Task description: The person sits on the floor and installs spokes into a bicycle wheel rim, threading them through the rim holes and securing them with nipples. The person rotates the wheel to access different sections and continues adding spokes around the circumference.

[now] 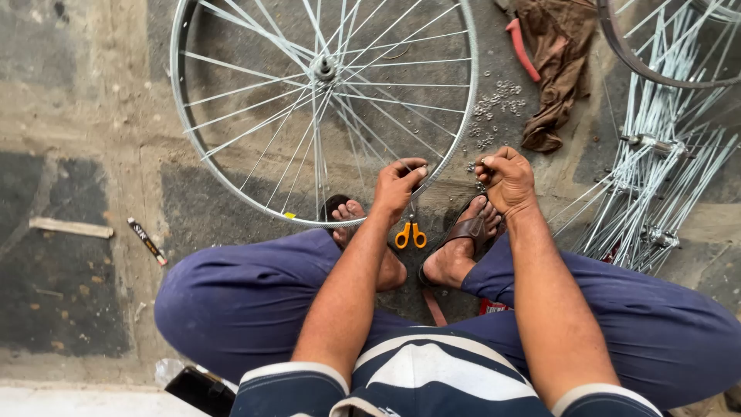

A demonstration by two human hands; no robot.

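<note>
a spoked steel bicycle wheel (323,108) is seen lying flat on rough, patchy concrete, its thin silver rim gripped at the near edge by the left hand (399,188), fingers closed on it. just to the right, the right hand (505,179) is pinched shut on a small metal piece too tiny to be made out. orange-handled scissors (411,235) are laid between sandalled feet. small metal nipples (494,108) are scattered beside a crumpled brown rag (557,62); loose spoked hubs (656,177) are heaped at right.
</note>
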